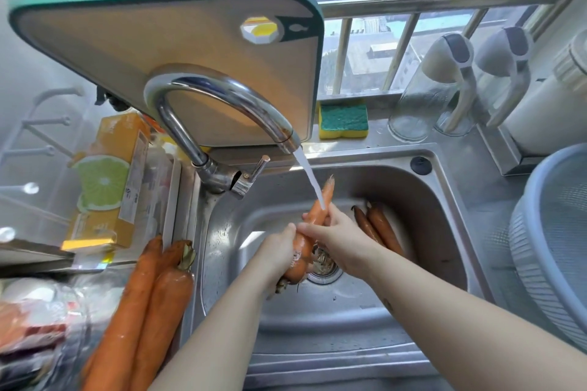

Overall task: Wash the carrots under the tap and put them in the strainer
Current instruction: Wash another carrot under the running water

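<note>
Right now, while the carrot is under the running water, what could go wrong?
1. The carrot is wet and could slip from the left hand and right hand onto the drain, where scraps lie.
2. The water strikes the carrot and may splash out of the sink.
3. The strainer sits right of the sink, so carrying the carrot there may drip on the counter.

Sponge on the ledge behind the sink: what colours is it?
The sponge is green on top and yellow underneath; the head view shows it.
</note>
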Demonstrator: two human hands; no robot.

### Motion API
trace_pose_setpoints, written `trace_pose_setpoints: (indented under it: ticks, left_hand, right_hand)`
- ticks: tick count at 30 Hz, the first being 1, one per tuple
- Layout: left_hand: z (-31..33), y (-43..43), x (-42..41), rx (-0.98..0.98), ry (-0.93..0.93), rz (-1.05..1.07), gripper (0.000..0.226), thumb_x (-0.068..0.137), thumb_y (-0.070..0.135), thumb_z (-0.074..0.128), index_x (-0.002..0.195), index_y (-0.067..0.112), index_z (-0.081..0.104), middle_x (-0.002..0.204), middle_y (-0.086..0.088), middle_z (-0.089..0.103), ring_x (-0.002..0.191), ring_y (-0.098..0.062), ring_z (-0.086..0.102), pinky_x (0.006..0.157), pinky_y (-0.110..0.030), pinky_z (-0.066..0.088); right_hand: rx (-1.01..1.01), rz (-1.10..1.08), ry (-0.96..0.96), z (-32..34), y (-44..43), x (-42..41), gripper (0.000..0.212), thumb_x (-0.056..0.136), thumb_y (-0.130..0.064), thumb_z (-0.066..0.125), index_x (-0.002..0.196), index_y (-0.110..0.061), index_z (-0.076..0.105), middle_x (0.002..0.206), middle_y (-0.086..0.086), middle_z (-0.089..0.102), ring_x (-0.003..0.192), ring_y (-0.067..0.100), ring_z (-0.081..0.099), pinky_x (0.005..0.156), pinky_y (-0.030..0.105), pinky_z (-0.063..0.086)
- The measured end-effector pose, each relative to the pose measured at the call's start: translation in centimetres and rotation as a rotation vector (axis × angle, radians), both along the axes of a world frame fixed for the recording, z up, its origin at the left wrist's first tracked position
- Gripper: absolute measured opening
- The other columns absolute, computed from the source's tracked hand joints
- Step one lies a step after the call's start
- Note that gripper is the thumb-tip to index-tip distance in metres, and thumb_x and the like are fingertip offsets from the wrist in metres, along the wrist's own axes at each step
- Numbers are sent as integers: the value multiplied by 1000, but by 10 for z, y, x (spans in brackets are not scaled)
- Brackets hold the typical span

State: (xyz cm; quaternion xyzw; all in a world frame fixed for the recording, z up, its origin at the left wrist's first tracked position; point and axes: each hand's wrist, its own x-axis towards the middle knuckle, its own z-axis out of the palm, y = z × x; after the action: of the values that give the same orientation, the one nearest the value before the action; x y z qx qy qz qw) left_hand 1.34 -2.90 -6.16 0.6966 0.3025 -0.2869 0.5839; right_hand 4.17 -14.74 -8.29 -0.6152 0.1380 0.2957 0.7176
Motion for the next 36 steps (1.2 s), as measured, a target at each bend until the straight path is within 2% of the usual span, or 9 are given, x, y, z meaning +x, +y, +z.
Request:
trace_pose_setpoints:
  ticks: [3, 7, 14, 19, 22, 27, 30, 33, 36]
  left_hand:
    - [5, -8, 3, 212, -61, -160, 52, 102, 41, 23, 102, 8, 63, 79, -13, 71, 69, -27, 69, 69, -33, 53]
    - [3, -6, 5, 304, -139, -240, 56, 101, 43, 19, 108, 12, 65, 97, -15, 71, 86, -28, 69, 81, -34, 54]
    - [9, -11, 4, 482, -305, -394, 48, 102, 39, 21, 89, 13, 59, 88, -7, 66, 82, -25, 60, 63, -28, 37]
    - [11, -5, 2, 355, -208, -381, 48, 101, 40, 21, 97, 14, 61, 83, -7, 69, 73, -20, 64, 57, -24, 42]
    - [17, -11, -3, 471, -281, -507, 38, 100, 41, 26, 107, 17, 54, 84, -4, 63, 73, -23, 58, 52, -29, 40]
    - [21, -13, -15, 710, -446, -694, 29, 94, 34, 46, 117, 17, 47, 111, -5, 55, 101, -28, 54, 75, -34, 40]
    - [19, -3, -11, 708, -425, -604, 29, 92, 34, 49, 114, 16, 48, 109, -4, 56, 96, -27, 57, 72, -34, 43]
    - [20, 3, -5, 738, -417, -535, 33, 91, 35, 50, 118, 15, 50, 112, -4, 58, 99, -26, 59, 71, -33, 44]
    - [22, 0, -9, 832, -438, -597, 33, 92, 34, 49, 120, 16, 47, 115, -4, 56, 102, -26, 58, 72, -33, 42]
  right_hand:
    - [-63, -105, -8, -3, -3, 5, 3, 92, -11, 60, 91, -9, 59, 93, 13, 66, 96, 29, 64, 95, 43, 49]
    - [-92, -111, 0, -2, -1, 10, 10, 93, -16, 59, 94, -6, 60, 95, 16, 66, 92, 28, 65, 94, 43, 50]
    - [-116, -146, -17, -7, -6, 15, 19, 89, -24, 64, 89, -5, 66, 92, 16, 68, 88, 27, 65, 95, 48, 49]
    - [-159, 37, -35, -8, -10, 11, 25, 84, -17, 68, 103, -4, 59, 96, 13, 69, 96, 27, 68, 97, 46, 49]
    - [-179, -102, -58, -6, -3, 15, 14, 89, -13, 61, 101, -8, 57, 89, 11, 67, 88, 24, 68, 91, 47, 53]
    - [-143, -428, 84, 2, 9, 29, 15, 99, -17, 47, 108, -5, 48, 80, 11, 59, 63, 17, 59, 59, 28, 52]
    - [11, -249, 83, 5, 8, 22, 24, 94, -13, 57, 114, -5, 46, 85, 9, 57, 72, 18, 60, 68, 31, 52]
    - [103, 27, 27, 13, 10, 3, 11, 90, -4, 61, 95, -6, 52, 83, 10, 61, 77, 21, 61, 72, 28, 51]
    - [74, -40, 3, 8, 11, 3, 9, 91, -5, 60, 86, -7, 52, 77, 10, 61, 71, 19, 62, 73, 29, 51]
